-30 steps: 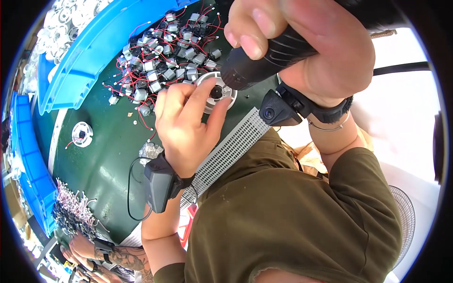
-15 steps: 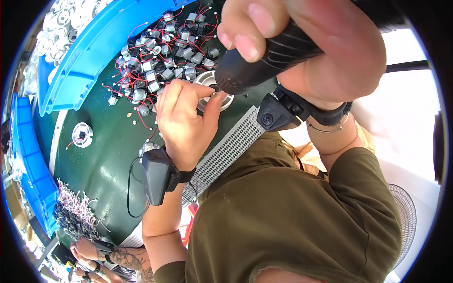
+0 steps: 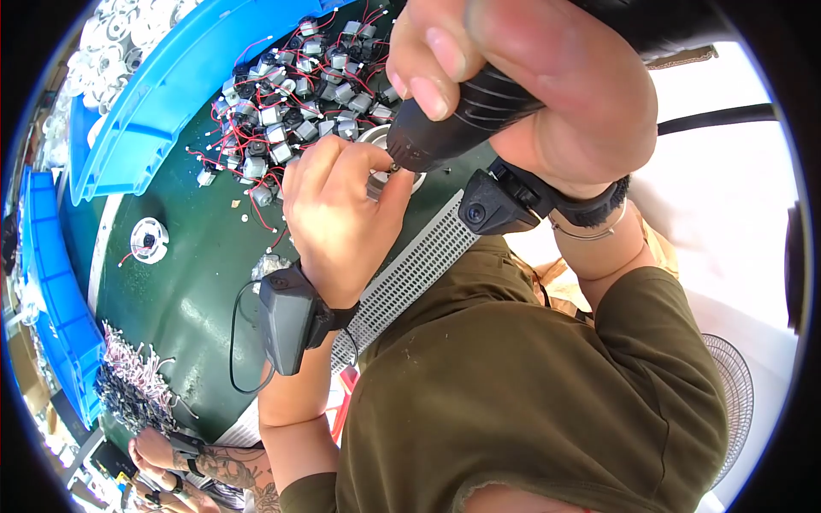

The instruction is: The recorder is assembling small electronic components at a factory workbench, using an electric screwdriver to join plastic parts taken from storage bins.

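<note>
My right hand (image 3: 590, 111) is wrapped round a black electric screwdriver (image 3: 436, 128), held tilted with its nose down to the left. At that nose, the thumb and forefinger of my left hand (image 3: 338, 209) pinch together on something small, too hidden to name. Beneath the fingertips lies a white round plastic housing (image 3: 417, 182), mostly covered by my hand and the tool. Just beyond, small silver motors (image 3: 304, 131) with red wires are heaped on the green tabletop (image 3: 188, 299).
A blue bin (image 3: 141, 141) curves along the far left, with white plastic parts (image 3: 120, 34) behind it. One white housing (image 3: 149, 240) sits apart at left. A wire bundle (image 3: 137, 385) and another person's tattooed arm (image 3: 227, 466) are lower left. A white perforated strip (image 3: 410, 269) edges the table.
My right hand and the screwdriver have shifted slightly left. My left fingertips have moved in closer to the screwdriver's nose, covering more of the housing.
</note>
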